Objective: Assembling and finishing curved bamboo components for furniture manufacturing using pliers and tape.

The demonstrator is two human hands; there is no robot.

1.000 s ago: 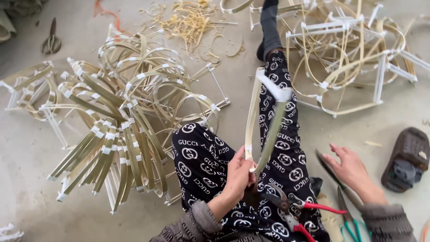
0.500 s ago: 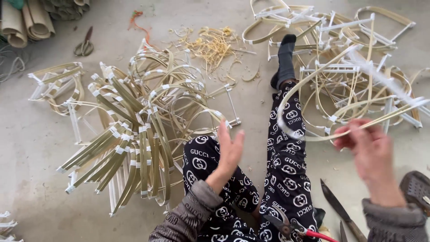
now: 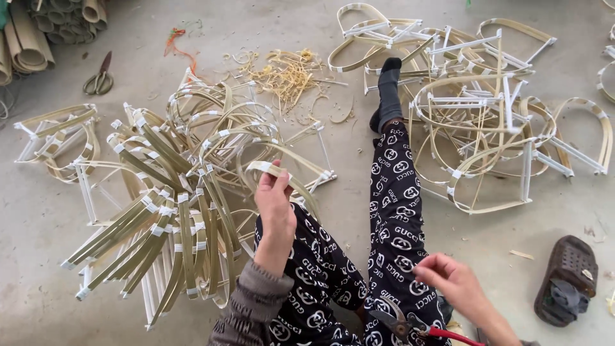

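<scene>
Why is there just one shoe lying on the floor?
A single dark shoe lies alone by the person's right hand, with no partner in view. Pale shavings are scattered past the bamboo frames. Nothing looks broken.

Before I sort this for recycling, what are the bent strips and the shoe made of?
The bent strips in the pile by the left hand look like split bamboo or cane: pale, matte, fibrous, bound with white tape. The shoe looks like dark moulded rubber or foam, dull-surfaced.
</scene>
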